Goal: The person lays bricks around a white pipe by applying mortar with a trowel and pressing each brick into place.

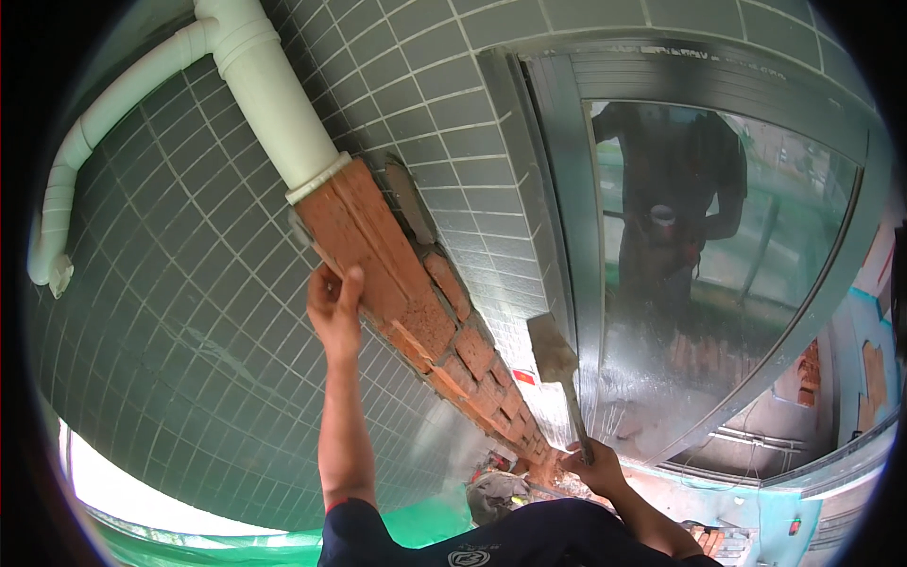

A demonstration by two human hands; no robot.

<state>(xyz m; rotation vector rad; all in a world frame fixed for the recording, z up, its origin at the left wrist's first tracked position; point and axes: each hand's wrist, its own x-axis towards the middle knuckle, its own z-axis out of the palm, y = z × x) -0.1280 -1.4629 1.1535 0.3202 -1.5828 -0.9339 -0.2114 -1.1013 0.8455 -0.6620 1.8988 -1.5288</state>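
My left hand (333,307) is closed at the left edge of a red brick (364,250) at the top of a narrow brick column, thumb against its edge. This brick sits just under the collar of a white pipe (279,113). In my right hand (597,468), lower and to the right, is the handle of a trowel (553,350). Its flat blade points up, soiled with grey mortar, in front of the window frame. Lower bricks (472,354) of the column show grey mortar in their joints. A strip of mortar (409,198) clings beside the top brick.
Grey tiled walls (179,255) flank the column. A metal-framed window (699,236) on the right reflects a person. A thinner branch pipe (80,132) bends down at the far left. Green netting (425,520), a dark bucket (493,496) and loose bricks (718,543) lie below.
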